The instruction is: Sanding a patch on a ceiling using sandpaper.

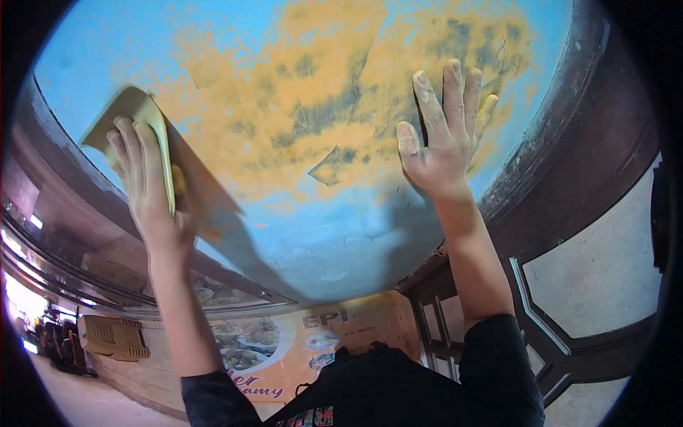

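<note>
A worn panel spreads in front of me, light blue with orange-yellow patches and grey scuffs showing through. My left hand grips a bent, yellowish sheet of sandpaper near the panel's left side, its fingers laid over the face of the sheet. The thumb is mostly hidden by the sheet's edge. The sheet's far corner is slightly blurred, and a long shadow falls from it across the panel. On the right side, my right hand has its dusty fingers spread, flat against the panel or very near it, holding nothing.
A dark frame borders the panel on the right and continues on the left. Dark woodwork with pale panels stands at the lower right. Below are a printed orange banner and a brown slatted plastic object.
</note>
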A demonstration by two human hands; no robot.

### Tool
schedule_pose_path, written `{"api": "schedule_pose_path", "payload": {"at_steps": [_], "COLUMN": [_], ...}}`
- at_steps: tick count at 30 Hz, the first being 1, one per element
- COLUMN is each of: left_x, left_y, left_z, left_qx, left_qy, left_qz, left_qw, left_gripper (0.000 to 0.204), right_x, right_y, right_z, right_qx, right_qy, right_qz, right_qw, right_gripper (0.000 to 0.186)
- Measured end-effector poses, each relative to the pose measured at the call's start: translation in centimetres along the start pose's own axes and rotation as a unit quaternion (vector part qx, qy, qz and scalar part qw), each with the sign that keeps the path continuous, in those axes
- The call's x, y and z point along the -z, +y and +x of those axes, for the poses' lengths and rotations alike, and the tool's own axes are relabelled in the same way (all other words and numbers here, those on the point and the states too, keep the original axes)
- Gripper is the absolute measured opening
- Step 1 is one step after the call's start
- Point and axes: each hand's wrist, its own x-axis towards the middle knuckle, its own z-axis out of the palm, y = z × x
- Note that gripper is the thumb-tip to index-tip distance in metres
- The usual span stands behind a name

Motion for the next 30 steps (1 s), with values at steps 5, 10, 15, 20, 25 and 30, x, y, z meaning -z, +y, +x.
{"api": "schedule_pose_path", "payload": {"at_steps": [5, 10, 15, 20, 25, 30], "left_x": [-2.0, -0.2, -0.3, -1.9, 0.4, -0.9], "left_y": [3.1, -0.8, -0.4, 0.5, -2.5, 0.2], "left_z": [-8.9, -1.4, 0.3, -6.0, 3.9, -0.9], "left_qx": [0.088, 0.015, 0.022, 0.082, -0.013, 0.022], "left_qy": [-0.074, -0.013, -0.002, -0.060, 0.028, -0.023], "left_qz": [-0.015, 0.039, -0.007, 0.021, 0.018, -0.033], "left_qw": [0.993, 0.999, 1.000, 0.995, 0.999, 0.999], "left_gripper": [0.051, 0.054, 0.062, 0.066, 0.054, 0.065], "right_x": [0.0, -0.3, -0.2, -1.2, -1.2, -0.7], "right_y": [-0.6, -0.7, -0.4, -1.4, -0.8, -0.9], "right_z": [0.8, 1.2, 1.4, 1.9, 2.1, 2.3], "right_qx": [-0.007, 0.000, 0.002, 0.007, 0.008, 0.009], "right_qy": [-0.003, -0.004, 0.012, 0.028, 0.022, 0.021], "right_qz": [0.018, 0.005, 0.008, 0.020, 0.011, 0.022], "right_qw": [1.000, 1.000, 1.000, 0.999, 1.000, 0.999], "right_gripper": [0.056, 0.056, 0.054, 0.052, 0.053, 0.052]}}
